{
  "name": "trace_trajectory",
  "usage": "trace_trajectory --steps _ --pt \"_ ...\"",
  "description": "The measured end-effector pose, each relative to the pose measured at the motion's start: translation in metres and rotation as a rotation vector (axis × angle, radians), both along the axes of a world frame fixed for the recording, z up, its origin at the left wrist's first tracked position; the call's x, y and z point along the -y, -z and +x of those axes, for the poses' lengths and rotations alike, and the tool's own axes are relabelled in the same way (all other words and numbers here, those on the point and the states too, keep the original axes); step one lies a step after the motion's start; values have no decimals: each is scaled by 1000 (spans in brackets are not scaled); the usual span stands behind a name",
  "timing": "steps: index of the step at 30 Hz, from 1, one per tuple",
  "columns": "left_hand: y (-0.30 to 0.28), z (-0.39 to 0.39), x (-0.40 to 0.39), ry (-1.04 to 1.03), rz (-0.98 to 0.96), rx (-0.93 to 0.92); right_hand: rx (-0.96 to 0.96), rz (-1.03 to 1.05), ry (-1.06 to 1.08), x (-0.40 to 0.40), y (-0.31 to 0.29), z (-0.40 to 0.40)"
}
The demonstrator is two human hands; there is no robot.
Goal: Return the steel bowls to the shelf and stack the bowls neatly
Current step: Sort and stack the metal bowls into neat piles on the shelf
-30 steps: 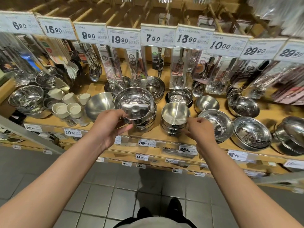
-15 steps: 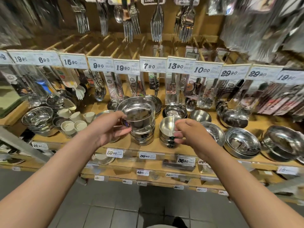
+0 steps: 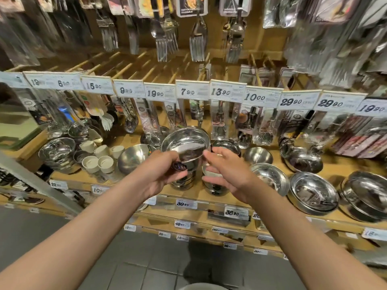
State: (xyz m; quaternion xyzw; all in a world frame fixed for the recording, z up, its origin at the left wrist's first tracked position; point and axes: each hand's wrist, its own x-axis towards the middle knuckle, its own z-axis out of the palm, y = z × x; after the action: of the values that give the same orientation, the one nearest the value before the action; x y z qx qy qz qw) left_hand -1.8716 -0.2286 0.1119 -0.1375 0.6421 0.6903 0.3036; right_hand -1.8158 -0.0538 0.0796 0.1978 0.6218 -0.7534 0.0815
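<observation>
Left hand (image 3: 161,172) gripping a steel bowl (image 3: 185,144) by its near wall, bowl tilted and raised above a stack of bowls (image 3: 183,182) on the wooden shelf (image 3: 129,182). Round dark sticker (image 3: 179,165) on the held bowl's side, just beside the thumb. Right hand (image 3: 228,174) open, fingers spread, close beside the bowl's right rim, in front of a second, smaller stack (image 3: 213,185). More steel bowls (image 3: 312,191) to the right, white cups (image 3: 98,162) to the left. Price tags (image 3: 191,92) in a row above; packaged forks (image 3: 198,45) hanging higher up. Grey tiled floor (image 3: 146,268) below.
</observation>
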Motion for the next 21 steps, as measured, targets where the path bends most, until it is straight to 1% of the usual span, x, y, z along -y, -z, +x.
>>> trace_trajectory --steps 2,5,8,13,16,18,21 --pt "2 6 -21 46 0 -15 -16 -30 62 -5 0 1" --pt "10 12 -51 105 -95 -53 0 -48 203 -30 5 10" --pt "13 14 -77 179 -140 -88 33 -65 276 -67 8 29" --pt "15 18 -118 258 -111 -137 55 -7 277 -121 10 72" --pt "20 24 -136 379 -91 -142 63 8 292 -140 10 90" --pt "25 29 -140 418 -116 -146 60 24 276 -145 13 96" --pt "34 33 -137 419 -175 -169 60 30 290 -146 20 95"
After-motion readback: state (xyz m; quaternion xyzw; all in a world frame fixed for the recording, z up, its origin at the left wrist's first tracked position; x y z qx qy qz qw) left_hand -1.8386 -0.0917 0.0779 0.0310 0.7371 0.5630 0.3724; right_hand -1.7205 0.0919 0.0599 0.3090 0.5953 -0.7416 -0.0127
